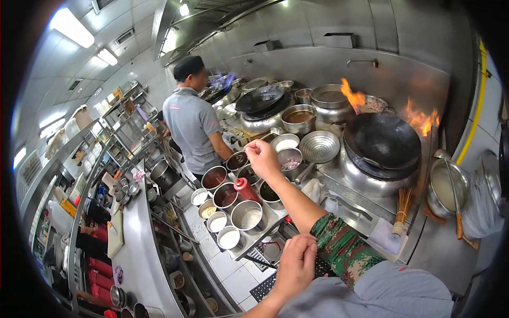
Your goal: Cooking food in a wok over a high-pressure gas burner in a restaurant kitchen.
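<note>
My right hand is raised above the seasoning containers, its fingers curled in and nothing visible in them. A green camouflage oversleeve covers that forearm below the bare wrist. My left hand is closed, with its fingertips at the cuff edge of this oversleeve, seemingly pinching it. Under the right hand stand a red squeeze bottle, a steel pot of dark red sauce and a pot of chopped pinkish pieces. A perforated steel strainer lies to its right.
A black wok sits on the right burner, with open flames behind it. A bamboo brush stands at the stove's front. A co-worker in a grey shirt works at the far left. A steel counter runs along the left.
</note>
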`<state>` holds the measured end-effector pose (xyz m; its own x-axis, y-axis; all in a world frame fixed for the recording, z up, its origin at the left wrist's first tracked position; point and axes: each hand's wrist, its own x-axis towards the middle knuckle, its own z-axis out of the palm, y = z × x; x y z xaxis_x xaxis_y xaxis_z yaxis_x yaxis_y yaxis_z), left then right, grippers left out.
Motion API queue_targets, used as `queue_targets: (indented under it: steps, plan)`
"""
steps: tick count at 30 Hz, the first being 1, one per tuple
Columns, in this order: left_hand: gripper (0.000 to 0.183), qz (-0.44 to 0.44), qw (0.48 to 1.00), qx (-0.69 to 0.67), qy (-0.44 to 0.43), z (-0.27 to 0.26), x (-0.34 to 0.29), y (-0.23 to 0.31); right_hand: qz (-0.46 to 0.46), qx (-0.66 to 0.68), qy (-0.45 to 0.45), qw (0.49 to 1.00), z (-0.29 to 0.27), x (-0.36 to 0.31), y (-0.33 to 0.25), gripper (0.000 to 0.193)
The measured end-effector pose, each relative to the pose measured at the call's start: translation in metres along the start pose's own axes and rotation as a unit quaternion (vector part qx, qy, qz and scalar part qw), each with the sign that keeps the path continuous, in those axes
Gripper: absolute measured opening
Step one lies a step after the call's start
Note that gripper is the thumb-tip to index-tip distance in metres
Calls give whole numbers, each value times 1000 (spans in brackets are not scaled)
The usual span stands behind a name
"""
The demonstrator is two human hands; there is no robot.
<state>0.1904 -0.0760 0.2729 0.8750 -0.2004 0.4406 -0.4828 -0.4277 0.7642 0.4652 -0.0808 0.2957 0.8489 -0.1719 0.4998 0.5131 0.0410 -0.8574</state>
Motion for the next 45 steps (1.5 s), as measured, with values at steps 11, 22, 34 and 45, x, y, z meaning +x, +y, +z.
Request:
queue_targets:
  steps: [11, 22, 34, 45]
  plan:
    - [35, 118, 975, 180, 48, 18, -2, 19, -97, -183, -76, 975, -22, -21, -7, 16]
    - [17, -221, 916, -287, -174, -2, -1, 10, -153, -258, -61, 952, -46, -34, -12, 15]
    - [21, 144, 982, 117, -33, 14, 6, 36, -288, -441, -331, 783, -47, -124, 16, 9]
    - [31, -315, 822, -329, -341, 19, -33, 4, -259, -422, -425, 758, -67, -239, 40, 7]
